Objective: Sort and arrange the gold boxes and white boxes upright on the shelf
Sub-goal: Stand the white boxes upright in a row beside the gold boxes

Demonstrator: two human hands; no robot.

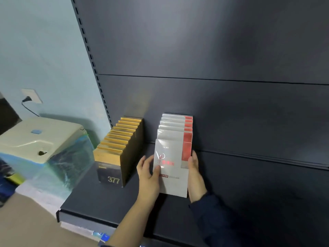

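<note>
Dark grey metal shelf (pixel 106 202), frame centre: left hand (pixel 148 173) pinches, right hand (pixel 195 172) flatly braces the front glossy white-and-red box (pixel 171 182); a skewed push could topple the row (pixel 175 126) behind

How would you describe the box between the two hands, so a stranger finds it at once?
On the dark shelf stand two rows: gold boxes left, white boxes right. It is the frontmost white box. Only it shows its whole face with red print, held between the left hand and right hand.
</note>
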